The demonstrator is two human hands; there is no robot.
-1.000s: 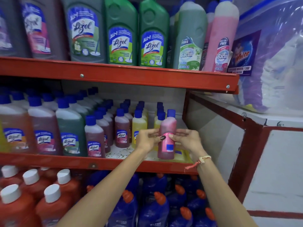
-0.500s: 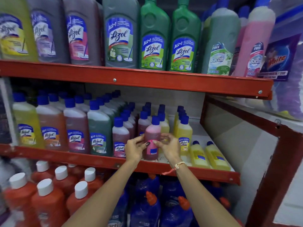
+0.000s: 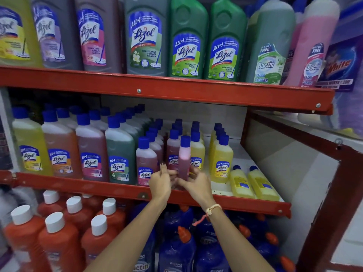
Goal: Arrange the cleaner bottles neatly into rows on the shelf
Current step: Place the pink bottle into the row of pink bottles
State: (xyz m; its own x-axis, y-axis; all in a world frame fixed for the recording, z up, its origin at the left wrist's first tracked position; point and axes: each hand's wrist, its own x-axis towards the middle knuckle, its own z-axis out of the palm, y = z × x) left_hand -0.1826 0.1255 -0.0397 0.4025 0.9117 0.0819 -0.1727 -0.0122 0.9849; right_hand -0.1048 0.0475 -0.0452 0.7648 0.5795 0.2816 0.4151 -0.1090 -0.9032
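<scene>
A small pink cleaner bottle (image 3: 184,158) with a blue cap stands upright at the front of the middle shelf (image 3: 225,203), turned narrow side toward me. My left hand (image 3: 162,180) and my right hand (image 3: 193,183) hold its lower part from both sides. It sits in front of a row of small dark pink bottles (image 3: 172,148), between another small pink bottle (image 3: 146,161) on the left and rows of small yellow bottles (image 3: 221,156) on the right. Two small yellow bottles (image 3: 253,183) lie flat at the shelf's right end.
Medium bottles (image 3: 90,150) in yellow, orange, pink and green fill the shelf's left half. Large bottles (image 3: 186,36) line the top shelf. Below stand orange bottles with white caps (image 3: 57,242) and blue bottles (image 3: 180,250). A red frame (image 3: 337,193) bounds the right.
Both hands have carried the pink bottle left and down onto the shelf front, ahead of the pink row, and turned it edge-on. The camera has shifted left and closer.
</scene>
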